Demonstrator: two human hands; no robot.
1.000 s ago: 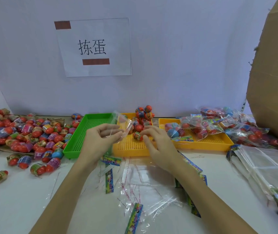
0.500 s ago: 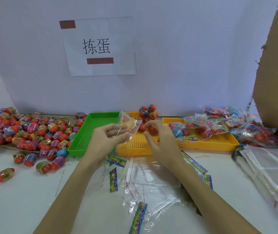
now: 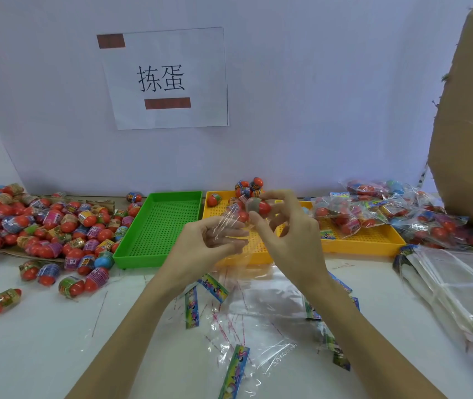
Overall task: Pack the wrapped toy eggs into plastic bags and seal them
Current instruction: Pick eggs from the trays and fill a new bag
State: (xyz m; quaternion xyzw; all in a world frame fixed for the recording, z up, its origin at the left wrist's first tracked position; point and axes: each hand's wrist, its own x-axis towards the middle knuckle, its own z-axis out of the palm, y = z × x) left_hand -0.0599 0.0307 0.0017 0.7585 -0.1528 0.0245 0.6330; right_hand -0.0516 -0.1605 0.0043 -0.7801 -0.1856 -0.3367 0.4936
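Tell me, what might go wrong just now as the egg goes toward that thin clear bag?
The right hand pinches one egg only at its fingertips, so it may slip and drop into the yellow tray. The left hand holds a limp clear bag; its mouth looks crumpled, so the egg could catch on the film. Loose bags on the table below could hide a fallen egg.

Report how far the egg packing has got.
Done: filled bags are piled on and beside the right yellow tray. In hand: left hand holds a clear bag, right hand brings an egg. Left: the loose egg pile.
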